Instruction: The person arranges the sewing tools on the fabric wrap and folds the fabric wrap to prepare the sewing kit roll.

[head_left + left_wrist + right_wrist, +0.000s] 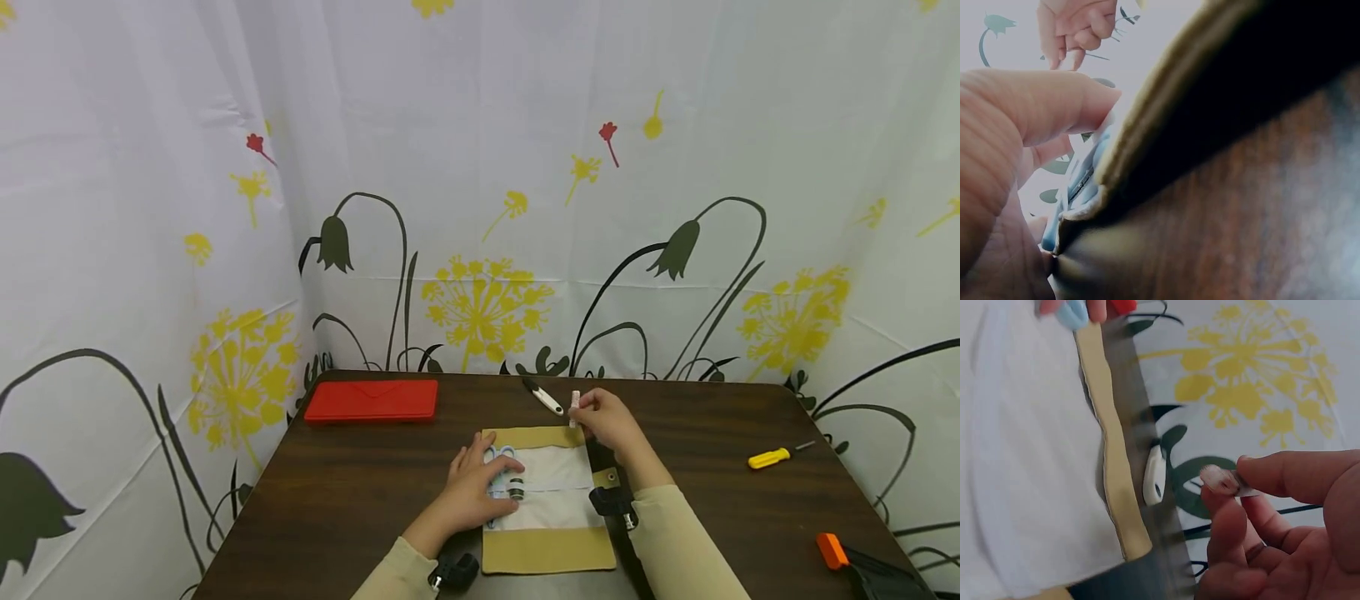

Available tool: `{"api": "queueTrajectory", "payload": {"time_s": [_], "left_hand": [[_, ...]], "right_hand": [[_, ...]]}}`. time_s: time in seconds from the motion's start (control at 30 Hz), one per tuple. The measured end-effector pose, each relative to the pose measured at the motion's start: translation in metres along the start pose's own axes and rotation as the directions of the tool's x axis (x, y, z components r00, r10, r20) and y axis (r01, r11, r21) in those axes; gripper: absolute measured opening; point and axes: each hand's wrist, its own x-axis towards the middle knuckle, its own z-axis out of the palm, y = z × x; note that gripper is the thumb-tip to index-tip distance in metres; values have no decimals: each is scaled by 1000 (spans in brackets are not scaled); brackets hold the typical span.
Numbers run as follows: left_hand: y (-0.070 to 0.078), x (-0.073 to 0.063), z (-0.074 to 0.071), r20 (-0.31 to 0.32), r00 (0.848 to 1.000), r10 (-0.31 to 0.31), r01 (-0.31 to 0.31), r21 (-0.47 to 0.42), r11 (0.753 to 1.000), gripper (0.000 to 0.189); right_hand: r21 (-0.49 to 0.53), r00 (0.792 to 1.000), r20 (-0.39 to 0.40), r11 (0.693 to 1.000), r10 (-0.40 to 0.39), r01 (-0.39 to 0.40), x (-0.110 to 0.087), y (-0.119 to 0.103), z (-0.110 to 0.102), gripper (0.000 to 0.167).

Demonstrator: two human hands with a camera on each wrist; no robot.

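Observation:
A tan fabric roll-up pouch with white inner pockets lies unfolded on the table. My left hand rests over its left edge, fingers spread across scissors with light blue handles. Between that thumb and index finger sits a small dark-and-white banded cylinder. Past the pouch's far right corner, my right hand pinches a small whitish, pink-tinged strip between thumb and fingers. In the right wrist view this strip shows its pale end, raised above the table.
A white-handled tool with a dark tip lies beyond the pouch. A flat red case is at the back left. To the right are a yellow-handled screwdriver and an orange-and-black tool. A patterned curtain hangs behind the table.

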Motion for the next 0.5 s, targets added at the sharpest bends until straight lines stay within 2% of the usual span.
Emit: {"api": "queueTrajectory", "payload": {"time_s": [0.17, 0.33, 0.5], "left_hand": [[2, -2, 1, -1, 1000, -25, 25, -12, 1000, 44], [1, -1, 1, -11, 999, -48, 48, -19, 999, 43], [0, 1, 1, -16, 999, -37, 37, -35, 999, 41]], "right_hand": [[141, 998, 58, 990, 3, -11, -14, 2, 2, 25], [326, 986, 161, 945, -31, -23, -25, 4, 4, 27], [395, 972, 228, 918, -54, -42, -33, 8, 9, 29]]}}
